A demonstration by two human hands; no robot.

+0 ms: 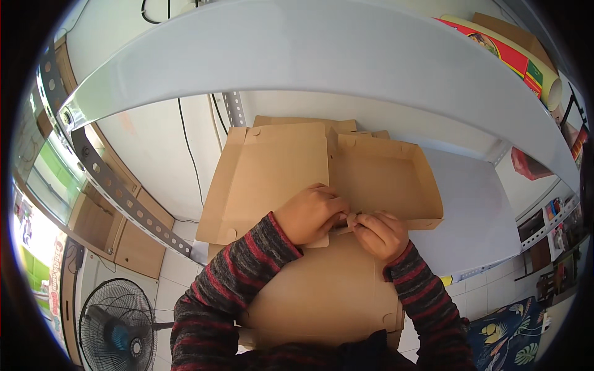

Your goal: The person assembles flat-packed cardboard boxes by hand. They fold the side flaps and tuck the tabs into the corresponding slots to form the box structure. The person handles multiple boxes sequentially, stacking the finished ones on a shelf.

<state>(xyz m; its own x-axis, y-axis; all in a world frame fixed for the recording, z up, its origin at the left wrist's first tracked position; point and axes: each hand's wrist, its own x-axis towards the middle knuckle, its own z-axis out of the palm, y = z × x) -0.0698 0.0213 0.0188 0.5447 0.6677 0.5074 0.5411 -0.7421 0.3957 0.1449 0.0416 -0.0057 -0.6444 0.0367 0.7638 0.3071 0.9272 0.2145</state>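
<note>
head view: left hand (311, 214) and right hand (380, 233) meet at the near edge of a brown cardboard box (328, 176), half folded, lying open on a white table (470, 210) beneath a white shelf (322, 55). fingers of both hands are curled narrow, pinching a small cardboard tab (346, 224) between them. a flat cardboard sheet (322, 290) lies below the hands; a fan (117, 328) stands at lower left.
</note>
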